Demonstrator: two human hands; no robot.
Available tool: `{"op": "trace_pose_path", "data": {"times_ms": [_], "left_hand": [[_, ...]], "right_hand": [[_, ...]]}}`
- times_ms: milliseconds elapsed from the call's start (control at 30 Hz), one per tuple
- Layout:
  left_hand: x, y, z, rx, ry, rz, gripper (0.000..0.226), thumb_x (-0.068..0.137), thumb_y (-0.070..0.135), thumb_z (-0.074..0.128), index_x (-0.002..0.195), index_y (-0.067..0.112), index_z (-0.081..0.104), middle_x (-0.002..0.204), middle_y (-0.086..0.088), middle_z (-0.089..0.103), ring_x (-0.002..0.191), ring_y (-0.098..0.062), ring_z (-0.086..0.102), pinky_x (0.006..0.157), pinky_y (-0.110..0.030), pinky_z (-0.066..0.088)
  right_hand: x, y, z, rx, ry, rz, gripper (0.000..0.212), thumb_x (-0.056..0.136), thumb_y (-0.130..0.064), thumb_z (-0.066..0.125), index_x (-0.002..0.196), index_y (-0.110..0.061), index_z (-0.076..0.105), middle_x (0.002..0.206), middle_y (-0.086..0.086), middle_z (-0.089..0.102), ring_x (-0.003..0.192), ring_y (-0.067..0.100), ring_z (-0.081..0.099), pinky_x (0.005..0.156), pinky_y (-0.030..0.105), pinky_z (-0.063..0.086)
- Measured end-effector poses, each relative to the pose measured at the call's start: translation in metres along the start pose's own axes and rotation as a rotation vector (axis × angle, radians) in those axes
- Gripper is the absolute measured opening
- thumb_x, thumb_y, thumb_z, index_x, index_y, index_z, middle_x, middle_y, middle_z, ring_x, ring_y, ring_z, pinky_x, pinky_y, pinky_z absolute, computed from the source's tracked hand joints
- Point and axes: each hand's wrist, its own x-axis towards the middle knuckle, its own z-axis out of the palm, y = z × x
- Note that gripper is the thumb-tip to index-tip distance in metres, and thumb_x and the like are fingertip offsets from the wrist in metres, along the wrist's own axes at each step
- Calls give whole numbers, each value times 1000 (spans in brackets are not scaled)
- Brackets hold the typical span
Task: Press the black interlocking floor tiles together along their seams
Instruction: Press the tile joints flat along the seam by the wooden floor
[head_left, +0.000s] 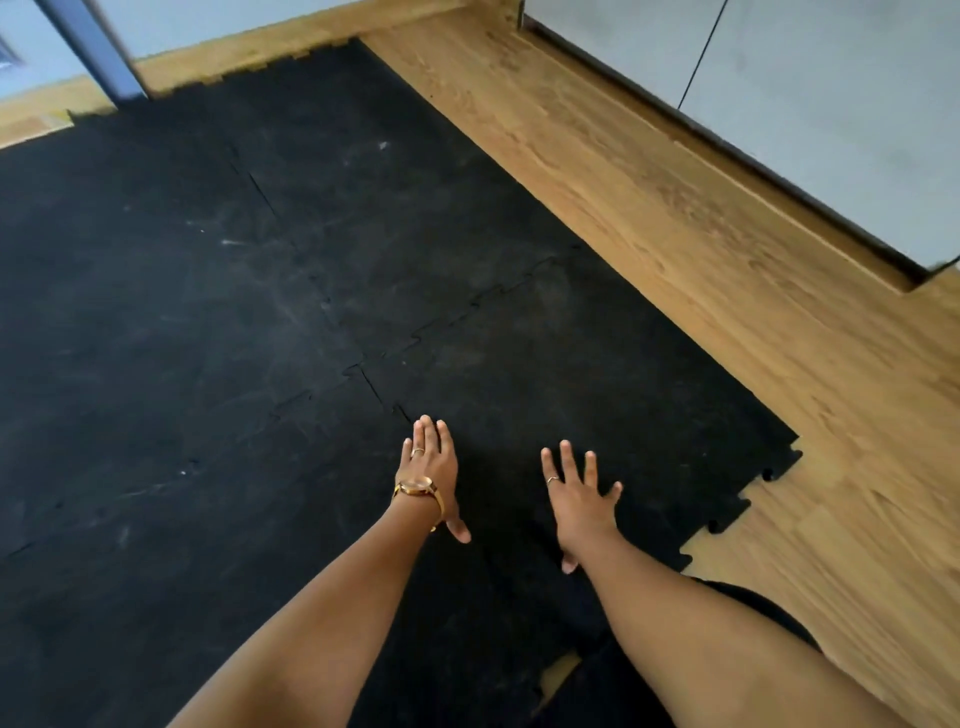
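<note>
Both forearms reach out over the black tiles (322, 291). Left hand (431, 467), wearing a watch (415, 487), lies flat with fingers together at a seam (382, 400). Right hand (579, 499) is spread flat near the tiles' toothed edge, holding nothing. Wood floor (675, 218) borders the tiles.
</note>
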Motion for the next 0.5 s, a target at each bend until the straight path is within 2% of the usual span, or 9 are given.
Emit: {"op": "trace_pose_path", "data": {"times_ms": [67,167,300,500], "left_hand": [[-1,25,10,-1,10,18,158,46,55,89,148,2,-19,153,-30,-19,143,-43,-17,118,-49,0],[4,47,16,-31,17,-6,156,47,46,92,150,11,-19,150,-35,-19,141,-50,-13,118,-53,5],[11,53,17,-54,-25,-10,154,49,38,94,150,19,-21,149,-36,-23,140,-52,-15,118,-52,11],[19,60,17,-69,-41,-31,157,47,32,95,147,31,-26,144,-39,-28,137,-56,-18,115,-54,8]], "right_hand": [[0,18,-2,33,5,84,147,60,-14,91,147,-28,-27,154,5,-38,143,41,-25,109,72,7],[7,37,1,116,-1,96,151,57,-21,92,146,-34,-29,154,6,-37,142,43,-25,110,72,8],[17,47,7,183,-20,57,152,56,-19,93,145,-37,-29,153,5,-40,141,44,-26,110,70,5],[19,48,6,230,-28,47,152,56,-15,92,145,-36,-30,151,6,-43,140,46,-28,109,72,4]]}}
